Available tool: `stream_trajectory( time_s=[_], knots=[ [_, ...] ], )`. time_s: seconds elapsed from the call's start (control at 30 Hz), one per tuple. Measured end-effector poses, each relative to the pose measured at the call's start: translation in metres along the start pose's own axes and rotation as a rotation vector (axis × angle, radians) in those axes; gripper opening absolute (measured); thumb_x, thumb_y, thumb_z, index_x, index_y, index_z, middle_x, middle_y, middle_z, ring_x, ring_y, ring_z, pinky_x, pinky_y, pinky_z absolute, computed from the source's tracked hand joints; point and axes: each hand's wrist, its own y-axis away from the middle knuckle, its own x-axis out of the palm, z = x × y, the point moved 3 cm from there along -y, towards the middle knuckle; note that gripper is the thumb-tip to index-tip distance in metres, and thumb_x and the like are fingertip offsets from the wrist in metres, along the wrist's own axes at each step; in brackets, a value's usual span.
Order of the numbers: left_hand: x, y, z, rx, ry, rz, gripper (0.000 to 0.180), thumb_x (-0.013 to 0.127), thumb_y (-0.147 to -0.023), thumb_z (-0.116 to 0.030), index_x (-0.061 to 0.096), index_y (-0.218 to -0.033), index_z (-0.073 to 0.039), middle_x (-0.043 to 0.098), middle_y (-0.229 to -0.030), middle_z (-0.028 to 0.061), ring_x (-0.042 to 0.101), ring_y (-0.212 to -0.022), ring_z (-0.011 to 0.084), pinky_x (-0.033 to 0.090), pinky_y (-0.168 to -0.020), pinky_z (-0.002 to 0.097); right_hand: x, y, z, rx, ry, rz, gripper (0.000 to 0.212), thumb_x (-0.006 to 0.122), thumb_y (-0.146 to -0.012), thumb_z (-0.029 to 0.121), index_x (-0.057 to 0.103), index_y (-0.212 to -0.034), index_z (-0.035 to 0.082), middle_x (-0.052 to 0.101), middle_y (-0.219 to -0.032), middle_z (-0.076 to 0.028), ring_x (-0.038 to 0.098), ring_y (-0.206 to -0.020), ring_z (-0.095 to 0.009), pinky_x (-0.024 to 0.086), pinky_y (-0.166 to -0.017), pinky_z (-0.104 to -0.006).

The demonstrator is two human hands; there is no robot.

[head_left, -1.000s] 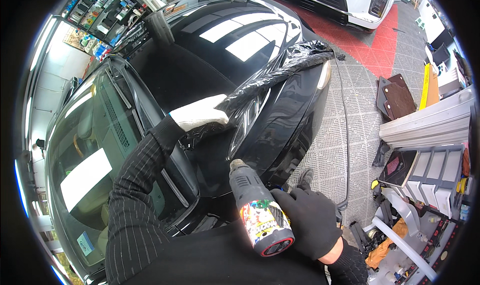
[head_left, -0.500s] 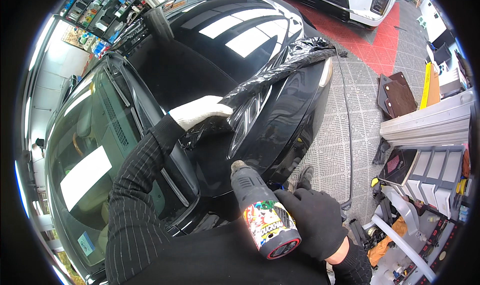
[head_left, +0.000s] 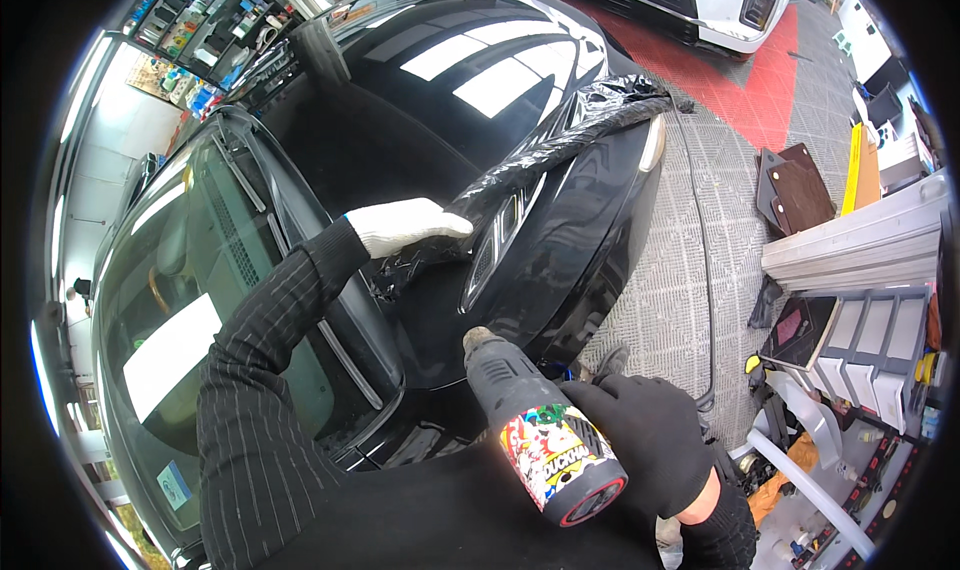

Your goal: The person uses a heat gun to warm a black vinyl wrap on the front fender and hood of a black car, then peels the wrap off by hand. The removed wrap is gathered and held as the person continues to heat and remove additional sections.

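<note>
My right hand (head_left: 655, 440), in a black glove, is wrapped round a heat gun (head_left: 545, 425) with a dark body and a colourful sticker. Its nozzle (head_left: 478, 338) points at the black fender (head_left: 425, 345) beside the lower end of a chrome-edged side vent (head_left: 495, 245). My left hand (head_left: 405, 225), in a white knit glove, is closed on a bunched strip of glossy black film (head_left: 520, 170), the thumb side hidden. Part of that film hangs crumpled beneath the palm; the rest runs along the black car's (head_left: 410, 110) fender edge toward its front.
The windshield (head_left: 200, 300) lies to my left. A white car (head_left: 680, 10) stands at the far right on red floor tiles (head_left: 745, 90). On the grey floor runs a black cable (head_left: 700, 240). A shelf unit (head_left: 860, 340) and loose tools fill the right side.
The heat gun and my right hand have shifted slightly right and down. My left hand has moved a little to the right and its fingers look straighter over the film.
</note>
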Motion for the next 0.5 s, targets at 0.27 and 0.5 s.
stream_trajectory(
  time_s=[0.27, 0.5],
  knots=[
    [0.012, 0.007, -0.015, -0.013, 0.065, 0.084, 0.052, 0.064, -0.111, -0.04, 0.065, -0.144, 0.001, 0.072, -0.136, 0.0087, 0.064, -0.121, 0.0159, 0.048, -0.112, 0.0347, 0.008, 0.006, -0.007, -0.006, -0.044, -0.042, 0.059, 0.086, -0.078, 0.029, 0.072, -0.134, 0.015, 0.07, -0.093, -0.009, 0.071, -0.087, -0.033, 0.053, -0.072, -0.0444],
    [0.022, 0.017, -0.014, -0.005, 0.142, 0.073, 0.056, 0.068, -0.108, -0.033, 0.058, -0.151, 0.001, 0.072, -0.136, 0.0065, 0.065, -0.121, 0.0136, 0.049, -0.113, 0.034, 0.012, 0.006, -0.008, -0.025, 0.004, -0.044, 0.046, 0.083, -0.086, 0.034, 0.071, -0.127, 0.017, 0.069, -0.091, -0.007, 0.073, -0.082, -0.028, 0.055, -0.071, -0.0422]
  ],
)
